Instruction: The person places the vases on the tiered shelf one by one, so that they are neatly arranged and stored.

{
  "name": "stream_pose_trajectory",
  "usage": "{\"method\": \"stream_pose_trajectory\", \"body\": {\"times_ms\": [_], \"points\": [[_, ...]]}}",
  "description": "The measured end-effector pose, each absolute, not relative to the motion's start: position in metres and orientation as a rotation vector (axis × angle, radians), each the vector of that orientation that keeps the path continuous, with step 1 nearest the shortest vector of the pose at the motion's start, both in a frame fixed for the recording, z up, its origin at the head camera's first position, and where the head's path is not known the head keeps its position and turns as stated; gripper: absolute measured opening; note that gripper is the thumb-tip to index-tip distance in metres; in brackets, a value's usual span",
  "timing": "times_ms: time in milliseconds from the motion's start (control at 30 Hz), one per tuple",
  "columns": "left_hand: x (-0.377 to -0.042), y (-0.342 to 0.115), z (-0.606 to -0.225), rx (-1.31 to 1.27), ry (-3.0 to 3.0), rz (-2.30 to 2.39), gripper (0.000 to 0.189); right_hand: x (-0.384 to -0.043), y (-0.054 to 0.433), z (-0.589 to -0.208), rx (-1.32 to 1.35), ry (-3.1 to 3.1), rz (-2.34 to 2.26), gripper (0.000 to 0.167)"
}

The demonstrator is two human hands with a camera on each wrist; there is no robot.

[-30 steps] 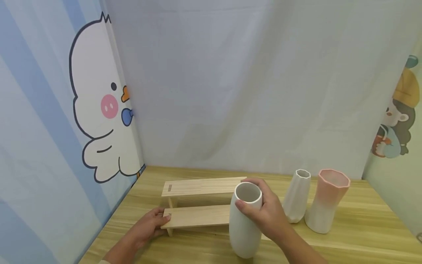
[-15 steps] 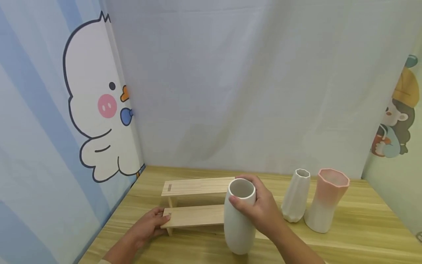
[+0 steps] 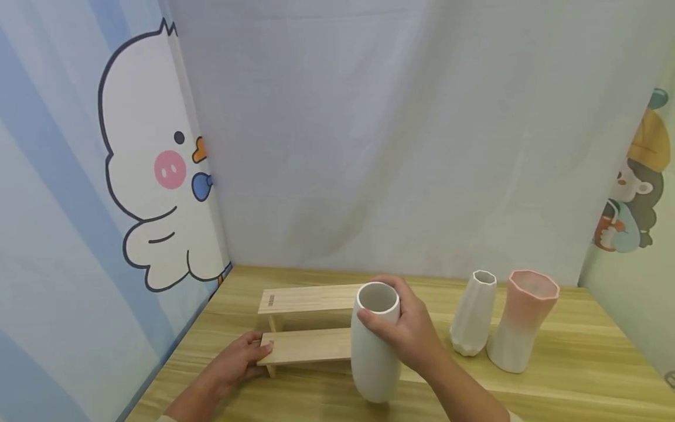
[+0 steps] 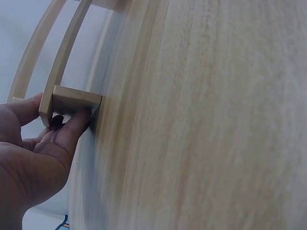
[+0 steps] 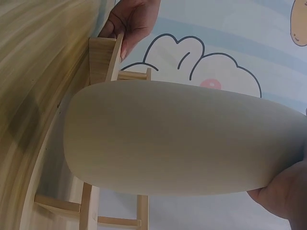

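My right hand grips a tall white vase near its rim, thumb at the front and fingers behind. The vase is upright in front of a two-tier wooden shelf and hides its right part in the head view; its base is raised off the table in the right wrist view. My left hand pinches the left end of the lower shelf board. In the left wrist view the thumb lies on top of that board, with fingers underneath by the support leg.
A ribbed white vase and a pink-and-white vase stand side by side at the right of the wooden table. A grey curtain hangs behind, and a printed cartoon curtain is at the left.
My right hand has carried the white vase leftward and slightly up in the head view, across the front of the shelf. My left hand and the shelf stay put.
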State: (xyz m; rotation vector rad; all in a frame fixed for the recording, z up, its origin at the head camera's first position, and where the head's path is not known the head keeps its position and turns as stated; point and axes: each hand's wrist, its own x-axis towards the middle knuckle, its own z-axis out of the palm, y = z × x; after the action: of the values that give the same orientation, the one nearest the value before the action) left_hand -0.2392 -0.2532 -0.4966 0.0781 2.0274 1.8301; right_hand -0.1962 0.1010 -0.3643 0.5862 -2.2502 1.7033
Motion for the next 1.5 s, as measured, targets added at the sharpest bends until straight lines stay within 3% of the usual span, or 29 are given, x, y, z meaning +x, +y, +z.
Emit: {"method": "stream_pose_trajectory", "body": {"times_ms": [1500], "points": [[-0.242, -0.253, -0.498, 0.076, 2.001, 1.835, 0.069, -0.208, 0.064, -0.353, 0.635, -2.239, 1.743, 0.042]]}}
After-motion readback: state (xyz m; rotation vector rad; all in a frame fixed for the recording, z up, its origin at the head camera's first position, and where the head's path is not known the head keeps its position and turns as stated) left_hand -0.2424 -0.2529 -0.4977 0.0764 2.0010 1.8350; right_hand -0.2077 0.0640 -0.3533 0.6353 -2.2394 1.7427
